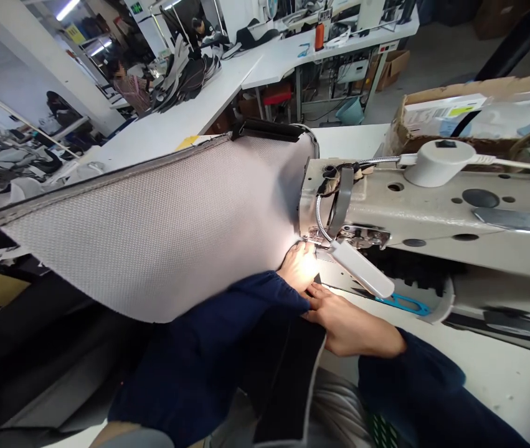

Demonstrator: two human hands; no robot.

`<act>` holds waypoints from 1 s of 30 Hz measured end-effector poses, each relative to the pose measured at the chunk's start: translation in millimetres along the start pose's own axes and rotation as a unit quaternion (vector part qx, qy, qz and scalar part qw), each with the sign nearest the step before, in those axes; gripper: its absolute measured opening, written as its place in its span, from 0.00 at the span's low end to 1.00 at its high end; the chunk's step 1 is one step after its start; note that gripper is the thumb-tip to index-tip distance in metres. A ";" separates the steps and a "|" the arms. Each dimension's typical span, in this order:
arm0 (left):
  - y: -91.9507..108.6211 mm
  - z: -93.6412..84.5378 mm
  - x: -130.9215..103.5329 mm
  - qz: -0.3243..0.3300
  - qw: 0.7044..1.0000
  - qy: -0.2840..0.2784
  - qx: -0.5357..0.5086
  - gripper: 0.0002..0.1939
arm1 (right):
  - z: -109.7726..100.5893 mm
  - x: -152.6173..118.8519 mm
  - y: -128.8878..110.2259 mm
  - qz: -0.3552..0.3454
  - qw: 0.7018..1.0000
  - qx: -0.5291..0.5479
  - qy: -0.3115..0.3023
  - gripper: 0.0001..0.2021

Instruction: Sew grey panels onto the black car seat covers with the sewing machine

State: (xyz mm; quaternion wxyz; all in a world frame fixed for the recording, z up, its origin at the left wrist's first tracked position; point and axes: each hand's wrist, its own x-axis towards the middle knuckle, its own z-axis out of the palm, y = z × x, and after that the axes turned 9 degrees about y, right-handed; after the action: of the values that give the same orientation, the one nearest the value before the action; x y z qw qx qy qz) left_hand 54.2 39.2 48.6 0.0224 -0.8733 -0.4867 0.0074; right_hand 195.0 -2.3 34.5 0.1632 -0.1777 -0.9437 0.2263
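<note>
A large light grey mesh fabric piece [152, 224] with a dark edge spreads from the left up to the head of a beige sewing machine [414, 199]. Under a bright lamp [362, 270], my left hand [299, 266] presses at the fabric beside the needle area, its fingertips partly washed out by glare. Just below it, my right hand [339, 317] has its fingers closed on the black strip [288, 373], which hangs down toward my lap.
A white round device [440, 163] sits on the machine arm, with a cardboard box [479, 102] behind it. A blue tool [405, 303] lies right of the lamp. White tables [269, 65], piled pieces and people are in the background.
</note>
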 end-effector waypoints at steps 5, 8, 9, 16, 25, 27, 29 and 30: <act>4.3 -10.7 -73.7 0.041 0.998 0.032 0.024 0.17 | 11.6 -4.7 -0.1 0.036 0.999 -0.023 -0.031 0.30; -26.2 -6.3 -151.2 0.028 0.995 0.037 0.085 0.23 | 18.5 -6.6 1.6 0.051 0.995 -0.053 -0.064 0.37; -41.8 -2.4 -171.5 0.004 0.994 0.030 0.101 0.25 | 20.8 -6.2 0.6 0.051 0.994 -0.066 -0.071 0.39; -132.4 19.1 -161.7 -0.082 0.981 0.010 0.176 0.25 | 53.7 7.1 -15.7 0.005 0.970 -0.242 0.014 0.25; -159.9 23.1 -111.0 -0.047 0.980 0.111 0.156 0.15 | 83.0 14.3 -26.6 -0.028 0.933 -0.349 0.084 0.22; -166.3 22.0 -98.9 -0.040 0.981 0.108 0.158 0.16 | 87.8 15.7 -28.1 -0.029 0.928 -0.359 0.089 0.23; -169.6 11.6 -88.2 -0.018 0.985 0.089 0.148 0.20 | 91.1 16.8 -28.9 -0.022 0.928 -0.360 0.092 0.24; -169.0 3.3 -85.3 -0.003 0.987 0.072 0.141 0.21 | 91.5 17.0 -29.3 -0.018 0.929 -0.358 0.092 0.24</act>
State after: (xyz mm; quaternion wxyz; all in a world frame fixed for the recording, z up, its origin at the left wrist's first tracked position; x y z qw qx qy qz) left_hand -134.5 55.5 52.4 0.1801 -0.8582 -0.4805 0.0124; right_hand 136.8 -53.6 -24.6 0.1790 -0.2272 -0.9459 -0.1473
